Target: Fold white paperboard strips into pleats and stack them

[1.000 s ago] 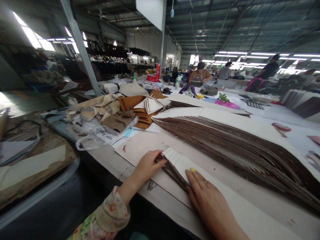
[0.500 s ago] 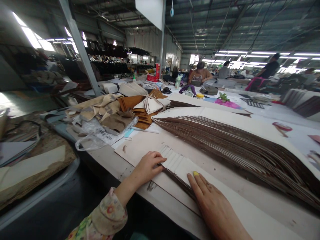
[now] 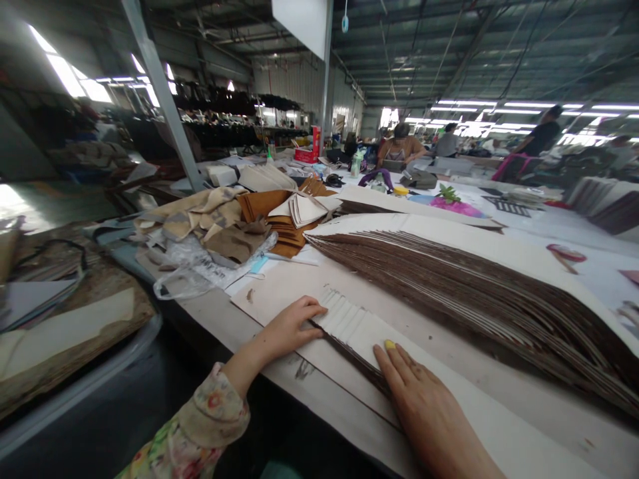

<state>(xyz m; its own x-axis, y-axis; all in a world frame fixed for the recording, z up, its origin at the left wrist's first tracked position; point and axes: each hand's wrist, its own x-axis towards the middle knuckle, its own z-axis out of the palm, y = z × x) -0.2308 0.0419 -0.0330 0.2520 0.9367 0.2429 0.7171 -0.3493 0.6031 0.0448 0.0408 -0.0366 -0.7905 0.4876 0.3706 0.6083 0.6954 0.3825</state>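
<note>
A small fanned stack of white-faced, brown-backed strips [image 3: 349, 326] lies near the table's front edge. My left hand [image 3: 287, 329] rests at the stack's left end, fingers curled against the strip ends. My right hand [image 3: 424, 406] lies flat, fingers stretched out, pressing on the white top strip, one yellow-painted nail showing. Just beyond, a much larger fanned pile of long brown strips [image 3: 464, 286] spreads across the table to the right.
The pale worktable [image 3: 279, 286] carries tan and brown leather pieces [image 3: 229, 219] and a plastic bag [image 3: 190, 266] at the left. A bin of scraps [image 3: 54, 319] stands lower left. Other people [image 3: 399, 150] work at far tables. A steel post [image 3: 160, 93] rises behind.
The strip ends have been spread flatter and more evenly. My left hand slid slightly left along the ends; my right hand stays flat on top.
</note>
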